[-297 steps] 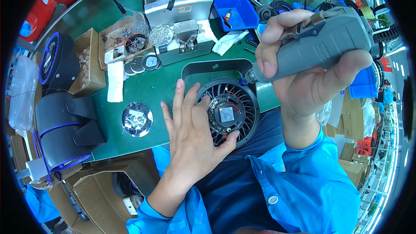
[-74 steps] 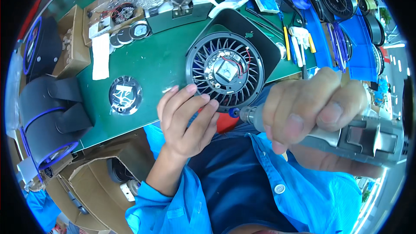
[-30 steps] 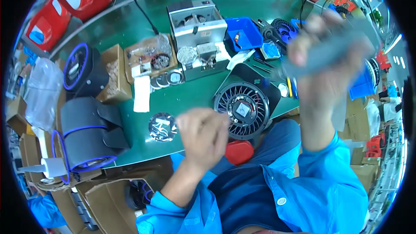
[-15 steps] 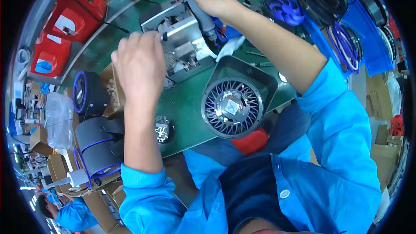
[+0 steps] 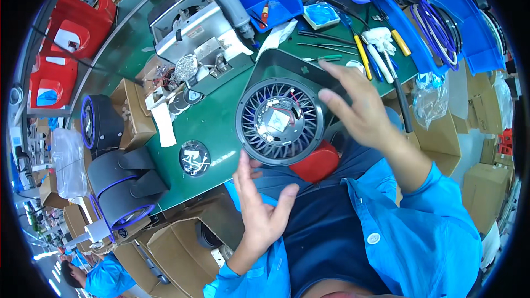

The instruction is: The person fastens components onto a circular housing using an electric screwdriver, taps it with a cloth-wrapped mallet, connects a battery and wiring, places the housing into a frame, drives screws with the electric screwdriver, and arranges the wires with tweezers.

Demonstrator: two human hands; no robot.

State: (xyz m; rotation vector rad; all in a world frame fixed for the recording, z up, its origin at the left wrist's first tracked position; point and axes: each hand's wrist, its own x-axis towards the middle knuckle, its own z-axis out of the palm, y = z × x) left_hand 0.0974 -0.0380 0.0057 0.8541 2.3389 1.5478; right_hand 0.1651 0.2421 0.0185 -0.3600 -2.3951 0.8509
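A round black fan unit point(image 5: 251, 121) with a ring of slanted vanes, a metal hub and a pale square pad lies face up at the table's near edge. It sits at the front of a dark rounded-square housing point(image 5: 301, 62). My left hand point(image 5: 256, 215) is just below the unit's near left rim, fingers spread and holding nothing; whether a fingertip touches the rim is unclear. My right hand point(image 5: 359, 107) hovers at the right side of the housing, thumb and fingers apart, also without anything in it. Beyond, a grey electric screwdriver point(image 5: 223, 0) stands tilted beside a metal screw feeder point(image 5: 193, 30).
A clear round dish point(image 5: 194, 158) of small parts lies left on the green table. A blue bin point(image 5: 270, 3), a yellow-handled tool point(image 5: 361, 55) and several other tools lie far right. Dark fan bodies point(image 5: 124, 187) stand left; a red pad point(image 5: 317, 165) is below the unit.
My right hand has let go of the electric screwdriver and come back to the housing. My left hand has moved from near the screw feeder down to the fan unit's near rim.
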